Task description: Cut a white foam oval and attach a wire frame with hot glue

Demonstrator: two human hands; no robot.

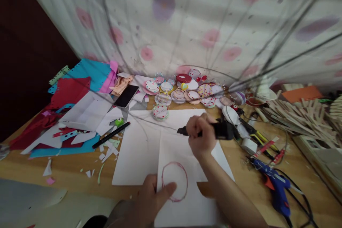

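My left hand (153, 197) pinches a sheet of white paper (173, 153), its thumb lying over the lower left of a red hand-drawn circle (187, 176). The sheet is tilted up in front of a larger white sheet (139, 149) on the table. Above the upper right of the pinched paper, my right hand (201, 135) is closed around a black tool (224, 130). Its dark ends stick out on both sides of the fist; motion blur hides its exact kind. A small decorated round paper piece (160, 112) sits at the larger sheet's back edge.
Coloured paper (71, 92), scraps, a phone (126, 96) and a black pen (110, 135) lie at left. Several decorated paper rounds (184, 94) line the back. Right are pliers (258, 135), a blue glue gun (275, 185) with its cord, and wooden sticks (301, 117).
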